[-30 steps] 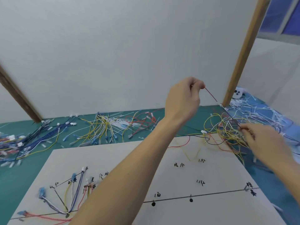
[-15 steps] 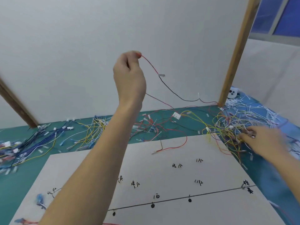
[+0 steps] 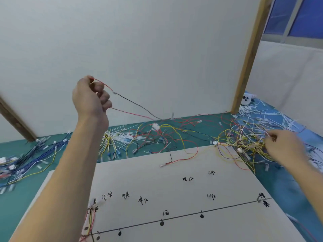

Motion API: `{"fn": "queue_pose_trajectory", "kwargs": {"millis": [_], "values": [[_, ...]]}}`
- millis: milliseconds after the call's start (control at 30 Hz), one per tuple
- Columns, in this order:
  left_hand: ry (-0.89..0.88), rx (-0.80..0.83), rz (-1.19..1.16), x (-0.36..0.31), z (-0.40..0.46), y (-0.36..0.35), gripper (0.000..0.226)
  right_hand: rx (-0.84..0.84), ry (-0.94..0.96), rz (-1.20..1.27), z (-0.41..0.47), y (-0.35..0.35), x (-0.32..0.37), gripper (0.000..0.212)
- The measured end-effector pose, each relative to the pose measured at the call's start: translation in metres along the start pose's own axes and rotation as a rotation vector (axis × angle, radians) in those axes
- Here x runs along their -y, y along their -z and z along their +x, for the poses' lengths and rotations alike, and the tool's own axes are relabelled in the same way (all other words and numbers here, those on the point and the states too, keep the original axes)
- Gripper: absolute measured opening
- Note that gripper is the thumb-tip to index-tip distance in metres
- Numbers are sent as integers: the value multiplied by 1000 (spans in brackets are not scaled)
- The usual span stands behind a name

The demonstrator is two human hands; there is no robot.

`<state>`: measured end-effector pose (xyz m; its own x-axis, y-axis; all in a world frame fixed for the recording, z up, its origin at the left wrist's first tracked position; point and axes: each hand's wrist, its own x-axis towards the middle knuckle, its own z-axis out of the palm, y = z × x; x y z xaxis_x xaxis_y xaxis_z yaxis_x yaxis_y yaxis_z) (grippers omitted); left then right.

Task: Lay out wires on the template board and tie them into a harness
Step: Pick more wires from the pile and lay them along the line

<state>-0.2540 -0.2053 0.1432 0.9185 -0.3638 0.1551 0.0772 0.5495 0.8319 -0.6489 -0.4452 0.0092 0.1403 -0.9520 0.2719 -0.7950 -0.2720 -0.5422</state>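
My left hand (image 3: 90,98) is raised above the table and pinches a thin red and black wire (image 3: 132,102) that trails down to the wire tangle. My right hand (image 3: 283,145) reaches into a tangled pile of yellow and red wires (image 3: 244,138) at the right and pinches a strand there. The white template board (image 3: 174,186) lies in front of me with a black line, dots and handwritten labels. A few wires (image 3: 90,219) lie on its left end, partly hidden by my left forearm.
Blue wires (image 3: 35,154) lie at the left on the green mat, yellow and white wires (image 3: 118,140) in the middle, and white cable ties (image 3: 262,116) at the far right. A white wall panel with wooden posts (image 3: 250,55) stands behind the table.
My left hand pulled the red and black wire up and leftwards out of the pile, then dropped a little lower. My right hand stayed in the tangle at the right.
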Motion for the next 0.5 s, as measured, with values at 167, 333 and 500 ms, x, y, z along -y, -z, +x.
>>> {"fn": "queue_pose_trajectory", "kwargs": {"millis": [167, 333, 500], "values": [[2, 29, 230, 6, 3, 11, 14, -108, 225, 26, -27, 3, 51, 58], [-100, 152, 592, 11, -1, 27, 17, 237, 608, 72, -55, -15, 83, 42], [-320, 552, 994, 25, -34, 27, 14, 393, 596, -462, -46, -43, 67, 30]]}}
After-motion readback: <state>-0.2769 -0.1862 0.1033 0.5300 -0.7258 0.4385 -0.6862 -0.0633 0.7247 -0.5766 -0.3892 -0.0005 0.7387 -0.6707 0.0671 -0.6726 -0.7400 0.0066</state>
